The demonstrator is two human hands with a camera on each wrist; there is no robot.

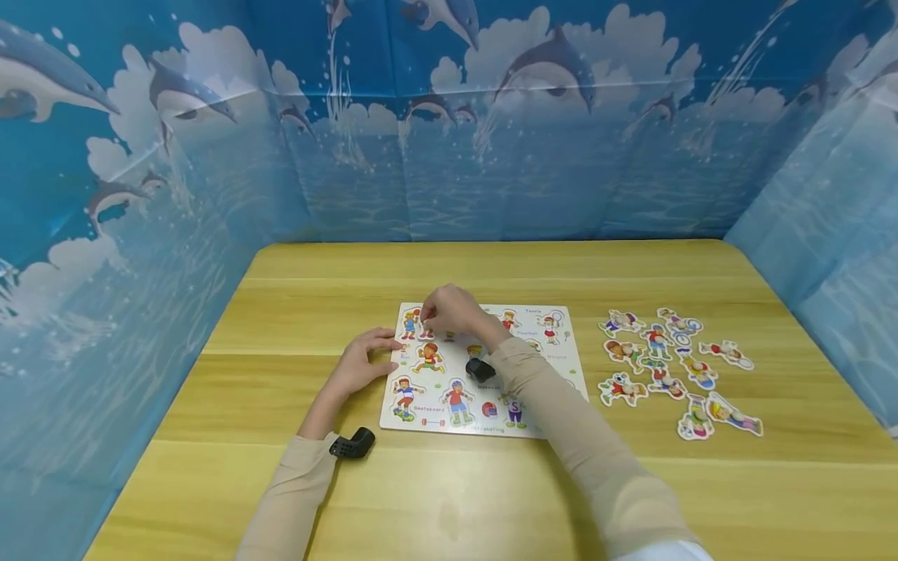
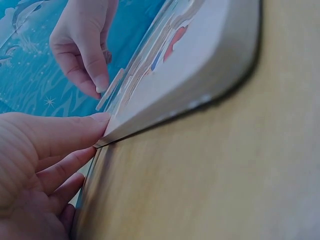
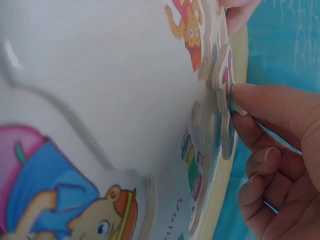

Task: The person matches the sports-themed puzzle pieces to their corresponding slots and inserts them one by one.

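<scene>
A white puzzle board (image 1: 570, 351) with cartoon sport figures lies on the wooden table (image 1: 449, 499). My left hand (image 1: 382, 351) rests at the board's left edge. Its thumb (image 2: 97, 120) touches the board's edge (image 2: 200, 90), with the fingers relaxed on the table. My right hand (image 1: 429, 321) reaches across to the board's far left corner and pinches a flat puzzle piece (image 2: 111, 88) on edge against the board. In the right wrist view the piece (image 3: 222, 75) stands tilted at the board's rim under a fingertip (image 3: 245, 100).
Several loose figure pieces (image 1: 673, 370) lie spread on the table to the right of the board. Blue dolphin-print curtains (image 1: 175, 156) wall the table in on the left, back and right. Black wrist cameras (image 1: 354, 444) sit on both sleeves.
</scene>
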